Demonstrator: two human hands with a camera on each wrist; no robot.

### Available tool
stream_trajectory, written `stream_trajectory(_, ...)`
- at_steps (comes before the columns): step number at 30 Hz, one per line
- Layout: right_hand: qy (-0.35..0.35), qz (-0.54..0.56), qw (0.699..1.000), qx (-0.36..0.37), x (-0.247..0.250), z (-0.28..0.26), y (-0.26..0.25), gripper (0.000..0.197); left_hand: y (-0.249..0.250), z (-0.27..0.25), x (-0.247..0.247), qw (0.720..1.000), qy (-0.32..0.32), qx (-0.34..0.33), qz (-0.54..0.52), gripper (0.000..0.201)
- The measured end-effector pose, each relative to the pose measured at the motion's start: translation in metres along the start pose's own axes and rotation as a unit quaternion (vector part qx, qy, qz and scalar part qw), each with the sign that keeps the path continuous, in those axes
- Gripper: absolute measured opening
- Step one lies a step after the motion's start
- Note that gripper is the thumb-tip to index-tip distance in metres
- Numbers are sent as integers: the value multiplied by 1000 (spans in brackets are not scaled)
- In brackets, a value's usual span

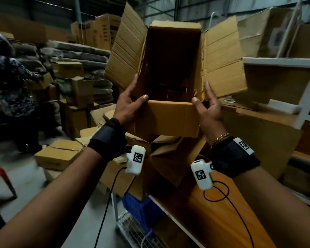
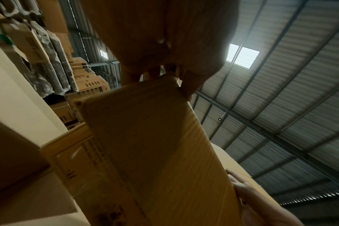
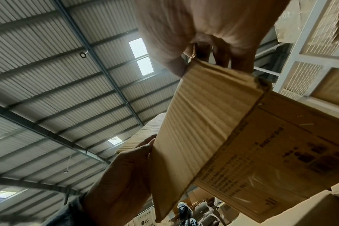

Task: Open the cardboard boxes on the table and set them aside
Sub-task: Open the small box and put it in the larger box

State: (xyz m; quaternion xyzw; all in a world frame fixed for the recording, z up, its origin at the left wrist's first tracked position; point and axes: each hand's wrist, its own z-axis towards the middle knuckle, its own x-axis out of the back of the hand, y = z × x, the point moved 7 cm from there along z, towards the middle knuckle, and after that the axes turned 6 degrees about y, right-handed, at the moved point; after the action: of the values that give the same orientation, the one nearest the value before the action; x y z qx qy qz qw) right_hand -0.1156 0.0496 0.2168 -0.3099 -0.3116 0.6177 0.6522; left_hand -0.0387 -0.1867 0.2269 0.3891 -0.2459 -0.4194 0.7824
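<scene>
— So, what are the hands doing?
— Left hand pinches the cardboard box at its near left corner, thumb inside; right hand grips the near right corner.
— And the box?
— Centre frame, raised above the table, flaps splayed open, forearms reaching up.

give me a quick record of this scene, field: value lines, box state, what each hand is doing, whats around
box: cardboard box, held up in the air, flaps spread open, inside looks empty
left hand: left hand grips the near left corner
right hand: right hand grips the near right corner
below: wooden table
surroundings: more boxes, white shelf frame
</scene>
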Motion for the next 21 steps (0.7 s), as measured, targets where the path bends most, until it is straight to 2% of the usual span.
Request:
stream_trajectory(8,1,25,998,-50,-44,39,40,66,-35,60,4,1000,-4,21,7,70)
stream_trajectory(13,13,38,993,-109,-63,52,64,67,-64,98,0,998,-45,36,-12,70)
stream_trajectory(21,76,24,988,-134,-110,70,66,66,-105,178,22,993,-101,23,-56,69)
